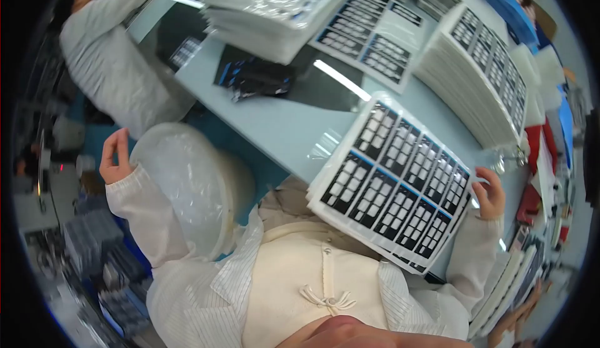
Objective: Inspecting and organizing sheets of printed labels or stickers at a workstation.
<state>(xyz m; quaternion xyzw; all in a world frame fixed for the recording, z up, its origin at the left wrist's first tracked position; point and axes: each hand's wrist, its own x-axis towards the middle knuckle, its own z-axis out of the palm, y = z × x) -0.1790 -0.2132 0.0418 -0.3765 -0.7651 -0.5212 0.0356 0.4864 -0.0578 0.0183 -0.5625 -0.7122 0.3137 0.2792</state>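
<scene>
My left hand (pixel 117 158) is raised at the left, beside a white bin (pixel 234 179) with a clear plastic liner. Its thumb and finger meet in a pinch; whatever may be between them is too small to make out. A stack of printed sheets (pixel 392 179), black panels with white rectangles and blue strips, lies slanted over the table's near edge, towards my body. At its right edge is my right hand (pixel 489 193), fingers curled with thumb and finger at the corner of the top sheet. The contact itself is hard to see.
Taller stacks of similar sheets (pixel 431 66) stand at the back and right of the glass-topped table (pixel 262 129). A crumpled black plastic piece (pixel 256 78) lies near its left edge. A person in a light coat (pixel 115 54) works at the far left.
</scene>
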